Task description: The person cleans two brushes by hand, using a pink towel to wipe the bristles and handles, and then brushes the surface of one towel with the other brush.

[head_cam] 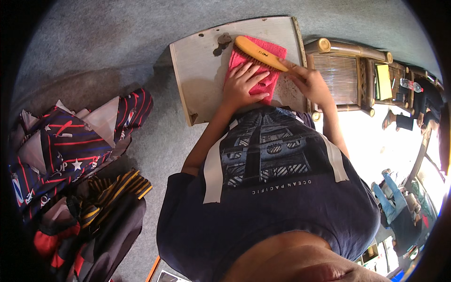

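A folded pink towel (278, 53) lies on a worn white wooden tabletop (197, 77). My left hand (245, 83) rests flat on the towel with its fingers spread. In my right hand (312, 83) is the handle of a curved wooden brush (260, 53), which bears writing on its back. The brush's dark bristles face down towards the towel, just beyond my left fingertips. Whether the bristles press on the cloth is hard to tell.
Right of the table stands a bamboo bench (336, 79), with a yellow pad (384, 81) and a plastic bottle (411, 85) farther along. Two people sit at the far right. Striped barber capes (81, 141) and dark clothes (112, 229) hang along the grey wall (105, 53) at left.
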The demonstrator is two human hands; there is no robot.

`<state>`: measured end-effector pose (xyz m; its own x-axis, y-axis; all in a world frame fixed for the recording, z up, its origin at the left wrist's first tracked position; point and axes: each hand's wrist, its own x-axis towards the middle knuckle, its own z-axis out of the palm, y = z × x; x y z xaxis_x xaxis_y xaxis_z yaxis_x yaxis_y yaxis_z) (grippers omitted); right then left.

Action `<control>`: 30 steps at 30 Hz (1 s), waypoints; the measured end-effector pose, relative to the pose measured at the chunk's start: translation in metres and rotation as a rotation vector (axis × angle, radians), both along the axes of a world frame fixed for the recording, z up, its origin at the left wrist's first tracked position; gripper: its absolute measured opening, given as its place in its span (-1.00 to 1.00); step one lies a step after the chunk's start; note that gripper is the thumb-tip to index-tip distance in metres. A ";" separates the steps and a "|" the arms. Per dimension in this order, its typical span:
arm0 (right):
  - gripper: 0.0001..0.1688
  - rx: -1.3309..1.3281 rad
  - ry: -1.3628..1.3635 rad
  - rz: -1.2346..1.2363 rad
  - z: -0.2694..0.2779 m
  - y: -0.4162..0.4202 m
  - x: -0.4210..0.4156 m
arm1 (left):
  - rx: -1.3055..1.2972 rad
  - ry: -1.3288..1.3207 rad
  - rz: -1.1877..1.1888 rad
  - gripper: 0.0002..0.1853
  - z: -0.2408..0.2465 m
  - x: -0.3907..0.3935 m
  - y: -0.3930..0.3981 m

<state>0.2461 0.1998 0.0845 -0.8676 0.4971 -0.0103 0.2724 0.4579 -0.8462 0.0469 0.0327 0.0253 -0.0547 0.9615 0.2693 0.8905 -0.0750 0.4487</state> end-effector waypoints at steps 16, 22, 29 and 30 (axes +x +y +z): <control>-0.44 0.064 0.083 -0.140 0.002 0.014 0.002 | 0.011 0.007 0.006 -0.38 0.007 0.002 0.002; -0.46 0.122 -0.062 0.059 0.005 0.008 -0.003 | -0.024 0.001 0.015 -0.36 0.002 0.002 -0.003; -0.46 0.028 -0.082 0.032 0.003 0.014 -0.001 | 0.029 -0.001 0.025 -0.37 -0.001 0.003 -0.001; -0.47 0.035 -0.066 0.032 0.003 0.014 -0.001 | 0.030 -0.002 0.026 -0.37 -0.001 0.003 -0.001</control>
<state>0.2449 0.2134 0.0880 -0.8811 0.4702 -0.0515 0.3121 0.4963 -0.8101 0.0502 0.0320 0.0246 -0.0805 0.9513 0.2974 0.8912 -0.0649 0.4488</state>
